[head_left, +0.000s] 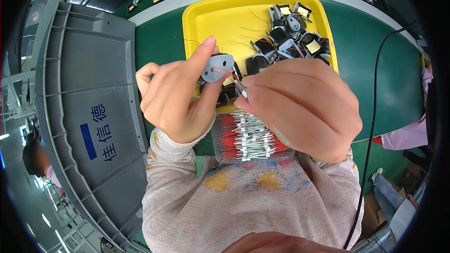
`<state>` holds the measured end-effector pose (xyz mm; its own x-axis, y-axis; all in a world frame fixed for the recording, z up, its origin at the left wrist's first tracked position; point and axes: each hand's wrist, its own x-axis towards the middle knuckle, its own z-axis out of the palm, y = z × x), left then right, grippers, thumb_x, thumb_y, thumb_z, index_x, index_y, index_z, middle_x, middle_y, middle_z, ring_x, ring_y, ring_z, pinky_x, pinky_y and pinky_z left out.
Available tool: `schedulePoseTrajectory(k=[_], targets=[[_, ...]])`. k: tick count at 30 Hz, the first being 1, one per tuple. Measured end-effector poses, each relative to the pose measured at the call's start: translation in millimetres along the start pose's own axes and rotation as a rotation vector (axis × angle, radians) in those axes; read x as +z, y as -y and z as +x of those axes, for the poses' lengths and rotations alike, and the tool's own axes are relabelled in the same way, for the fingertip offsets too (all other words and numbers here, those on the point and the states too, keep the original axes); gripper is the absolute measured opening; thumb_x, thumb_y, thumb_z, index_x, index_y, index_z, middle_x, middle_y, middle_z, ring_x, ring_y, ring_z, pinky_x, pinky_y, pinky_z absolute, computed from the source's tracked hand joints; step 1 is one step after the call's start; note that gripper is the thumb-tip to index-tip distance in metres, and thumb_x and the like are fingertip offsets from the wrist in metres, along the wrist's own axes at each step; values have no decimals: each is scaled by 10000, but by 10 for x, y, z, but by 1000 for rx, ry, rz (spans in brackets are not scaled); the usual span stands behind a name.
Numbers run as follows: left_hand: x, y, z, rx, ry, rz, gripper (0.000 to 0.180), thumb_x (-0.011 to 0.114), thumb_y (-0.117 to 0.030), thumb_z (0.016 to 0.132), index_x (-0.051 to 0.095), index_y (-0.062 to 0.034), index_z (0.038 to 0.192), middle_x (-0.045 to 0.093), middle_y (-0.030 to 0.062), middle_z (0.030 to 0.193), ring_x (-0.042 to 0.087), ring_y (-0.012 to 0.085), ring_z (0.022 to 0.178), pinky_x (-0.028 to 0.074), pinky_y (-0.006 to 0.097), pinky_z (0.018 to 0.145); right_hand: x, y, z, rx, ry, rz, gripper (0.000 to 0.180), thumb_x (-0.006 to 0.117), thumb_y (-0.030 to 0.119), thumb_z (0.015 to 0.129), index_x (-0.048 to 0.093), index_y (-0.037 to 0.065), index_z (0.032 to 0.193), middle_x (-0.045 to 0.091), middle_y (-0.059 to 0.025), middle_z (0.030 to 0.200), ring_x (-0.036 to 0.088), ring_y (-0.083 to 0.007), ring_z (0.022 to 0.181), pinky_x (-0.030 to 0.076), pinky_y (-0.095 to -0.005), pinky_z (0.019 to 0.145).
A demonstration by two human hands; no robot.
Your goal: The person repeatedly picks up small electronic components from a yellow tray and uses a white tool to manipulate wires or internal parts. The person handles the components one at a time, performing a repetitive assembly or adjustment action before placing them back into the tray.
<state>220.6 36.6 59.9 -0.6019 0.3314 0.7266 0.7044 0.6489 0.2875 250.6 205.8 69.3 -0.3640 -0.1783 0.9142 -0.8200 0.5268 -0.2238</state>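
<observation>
My left hand (176, 96) pinches a small part with a grey rounded cap (218, 69) between thumb and fingers, above the near edge of a yellow tray (204, 14). The cap has a few holes, and thin red wires run from its face toward the right. My right hand (307, 105) closes its fingertips around a thin white-sleeved wire lead (241, 87), close beside the cap. Its palm side is hidden. Below the hands, a clear plastic box (216, 143) holds many red and white wire leads (253, 136). Several black parts with grey caps (283, 37) are heaped in the tray.
A large grey plastic crate (93, 84) stands on its side at the left of the green table (363, 61). A black cable (375, 103) hangs down the right side. Other people show at the far right, in a pink sleeve (405, 133), and at the far left.
</observation>
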Motion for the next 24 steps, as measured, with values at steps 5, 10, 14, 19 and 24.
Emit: schedulePoseTrajectory(k=[5,10,14,19,24], targets=[[-7,0,-6,-6,10,26,387,740,-55,570,660,-55,949,625,-25,684,536,89,569,283,241,596,-4,-12,3,-14,15,-23,306,752,15,527,609,-10,795,623,-110,726,600,-224,611,497,-283,537],[15,15,-22,15,-27,53,392,742,-58,568,659,-55,951,620,-31,682,527,84,569,276,243,596,13,18,5,23,8,-3,309,750,4,534,605,-18,806,621,-115,729,598,-225,620,495,-282,536],[15,8,-23,12,-26,48,393,743,-62,571,658,-54,954,618,-33,678,524,83,566,276,243,597,-20,11,5,2,51,-28,321,750,-2,531,603,-20,816,620,-119,736,598,-227,633,496,-281,540],[19,8,-21,10,-31,51,389,745,-67,570,661,-55,949,616,-34,680,521,82,563,276,243,597,16,28,-14,15,-6,-30,327,751,5,528,605,-17,820,622,-119,741,598,-227,635,497,-282,548],[25,-4,-24,39,-31,120,394,735,-59,553,663,-46,940,631,-13,704,510,79,559,289,240,608,21,18,-11,6,14,-17,323,747,9,522,610,-14,814,624,-115,748,600,-227,641,497,-280,549]])
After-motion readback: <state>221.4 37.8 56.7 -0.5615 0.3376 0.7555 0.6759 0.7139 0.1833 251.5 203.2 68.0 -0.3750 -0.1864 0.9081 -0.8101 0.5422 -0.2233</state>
